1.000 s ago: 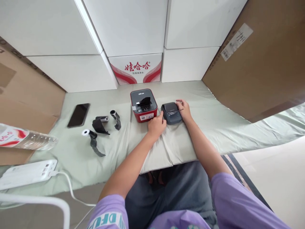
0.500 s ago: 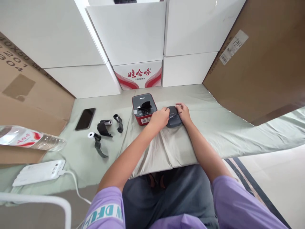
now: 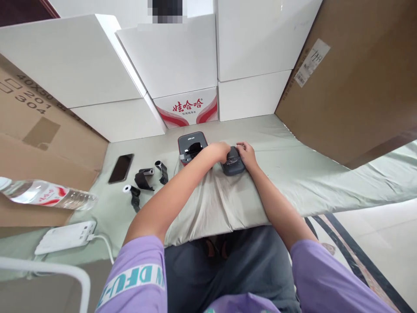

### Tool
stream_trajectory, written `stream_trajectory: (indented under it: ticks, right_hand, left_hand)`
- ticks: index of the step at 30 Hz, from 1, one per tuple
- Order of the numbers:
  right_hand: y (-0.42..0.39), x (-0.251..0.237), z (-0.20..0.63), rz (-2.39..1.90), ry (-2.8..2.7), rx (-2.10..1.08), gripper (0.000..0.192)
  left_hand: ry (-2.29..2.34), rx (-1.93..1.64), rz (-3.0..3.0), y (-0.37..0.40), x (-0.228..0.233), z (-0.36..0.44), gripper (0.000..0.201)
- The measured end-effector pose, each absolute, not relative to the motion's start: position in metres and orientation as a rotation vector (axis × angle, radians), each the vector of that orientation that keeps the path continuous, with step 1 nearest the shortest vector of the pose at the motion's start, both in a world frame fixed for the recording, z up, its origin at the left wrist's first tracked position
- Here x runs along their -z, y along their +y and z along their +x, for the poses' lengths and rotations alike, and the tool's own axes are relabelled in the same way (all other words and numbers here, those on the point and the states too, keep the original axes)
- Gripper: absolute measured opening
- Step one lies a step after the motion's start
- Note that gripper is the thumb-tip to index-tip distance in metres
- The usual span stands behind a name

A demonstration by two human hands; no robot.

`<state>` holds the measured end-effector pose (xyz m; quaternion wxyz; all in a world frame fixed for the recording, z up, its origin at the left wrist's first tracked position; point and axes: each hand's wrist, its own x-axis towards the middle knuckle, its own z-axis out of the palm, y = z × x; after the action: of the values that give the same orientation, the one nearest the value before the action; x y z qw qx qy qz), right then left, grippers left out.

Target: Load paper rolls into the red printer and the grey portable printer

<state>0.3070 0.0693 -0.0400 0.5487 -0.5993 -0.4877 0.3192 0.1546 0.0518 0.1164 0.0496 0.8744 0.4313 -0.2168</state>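
A small dark grey device with rounded corners (image 3: 233, 168), perhaps a portable label printer, lies on the cloth in front of me with a shiny strip across its middle. Curled fingers of my left hand (image 3: 222, 151) are closed at its left edge; their tips are hidden. My right hand (image 3: 247, 154) holds the right side and far corner. Left of both hands stands a black-topped red machine (image 3: 186, 141), partly covered by my left forearm, with black film sticking out of its top. Farther left lie small rolls of black film: one upright (image 3: 162, 169), one (image 3: 145, 178) and another with a white core (image 3: 131, 190).
A phone (image 3: 120, 168) lies at the left, near a water bottle (image 3: 52, 194) and a white power bank (image 3: 65, 238) with a cable. White boxes (image 3: 185, 106) line the back. Tall brown cartons flank the table, left (image 3: 42, 117) and right (image 3: 352, 95). A white bar (image 3: 65, 268) crosses the lower left.
My left hand has shifted slightly left and back along the dark device, its forearm now covering part of the red machine. The right hand stays at the device. The camera view has shifted.
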Motion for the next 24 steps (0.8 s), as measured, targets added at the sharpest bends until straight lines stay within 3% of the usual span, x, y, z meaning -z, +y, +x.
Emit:
stream_trajectory:
  ticks: [24]
  right_hand:
    - [0.073,0.045,0.307,-1.388,-1.157,-0.745,0.029]
  left_hand:
    - [1.085,0.575,2.869,0.089,-0.105,0.120,0.061]
